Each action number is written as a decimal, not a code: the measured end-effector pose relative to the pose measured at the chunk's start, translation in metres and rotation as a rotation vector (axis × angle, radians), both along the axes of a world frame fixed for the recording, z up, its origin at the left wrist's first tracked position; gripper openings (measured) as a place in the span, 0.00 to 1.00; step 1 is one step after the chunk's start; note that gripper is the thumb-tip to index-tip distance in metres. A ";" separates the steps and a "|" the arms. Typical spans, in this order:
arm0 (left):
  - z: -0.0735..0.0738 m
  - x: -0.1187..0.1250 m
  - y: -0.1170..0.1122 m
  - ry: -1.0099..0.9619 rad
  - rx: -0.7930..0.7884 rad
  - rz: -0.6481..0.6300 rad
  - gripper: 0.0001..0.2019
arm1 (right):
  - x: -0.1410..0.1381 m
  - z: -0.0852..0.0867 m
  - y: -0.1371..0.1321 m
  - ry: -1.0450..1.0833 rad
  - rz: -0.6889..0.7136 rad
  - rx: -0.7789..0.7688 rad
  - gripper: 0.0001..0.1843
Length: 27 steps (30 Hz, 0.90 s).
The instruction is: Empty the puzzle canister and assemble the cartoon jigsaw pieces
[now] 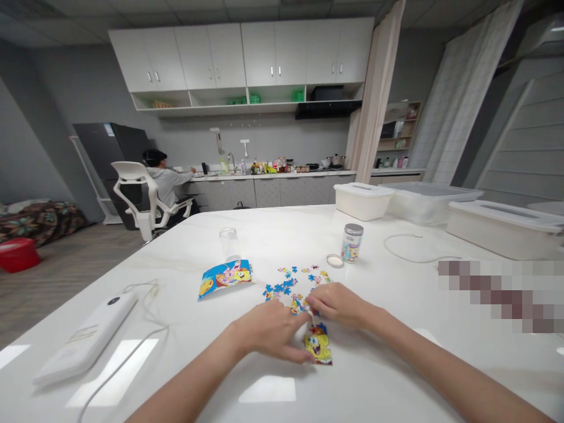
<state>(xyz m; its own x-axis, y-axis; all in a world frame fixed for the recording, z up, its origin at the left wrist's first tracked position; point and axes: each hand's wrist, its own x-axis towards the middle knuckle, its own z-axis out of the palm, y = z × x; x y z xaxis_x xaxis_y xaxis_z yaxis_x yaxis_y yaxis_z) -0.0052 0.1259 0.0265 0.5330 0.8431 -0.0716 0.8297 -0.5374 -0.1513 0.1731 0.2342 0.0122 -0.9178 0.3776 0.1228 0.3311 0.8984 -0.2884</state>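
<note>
A partly joined jigsaw puzzle (318, 346) with a yellow cartoon face lies flat on the white table. My left hand (271, 330) is at its left side, thumb and index finger apart, with the thumb tip at the puzzle's edge. Just above the joined part, my right hand (338, 302) is closed, its fingertips down among the pieces; whatever it pinches is hidden. Loose puzzle pieces (282, 288), many of them blue, are scattered beyond both hands. A picture sheet (227, 277) with the cartoon characters lies to the left of them.
Behind the pieces stand a printed tin (352, 242), a ring-shaped lid (335, 261) and a clear cup (229, 242). A white power bank (90, 338) with a cable is at left. Storage boxes (363, 202) line the back right. Another person (165, 182) sits at the far counter.
</note>
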 end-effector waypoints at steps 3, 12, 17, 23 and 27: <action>0.005 0.000 -0.001 -0.004 0.001 -0.014 0.25 | 0.000 -0.002 0.004 0.021 -0.169 0.003 0.27; -0.005 -0.001 -0.001 -0.032 0.009 -0.034 0.29 | -0.001 -0.002 0.007 0.036 -0.320 -0.069 0.30; -0.001 -0.001 0.000 -0.008 -0.021 -0.002 0.25 | -0.003 0.001 0.002 -0.062 -0.324 -0.014 0.29; -0.001 0.000 0.001 -0.024 0.018 0.006 0.25 | -0.002 0.003 -0.001 -0.065 -0.309 -0.015 0.28; -0.006 -0.004 0.010 -0.051 0.130 0.371 0.20 | -0.002 0.003 0.001 -0.070 -0.346 -0.032 0.27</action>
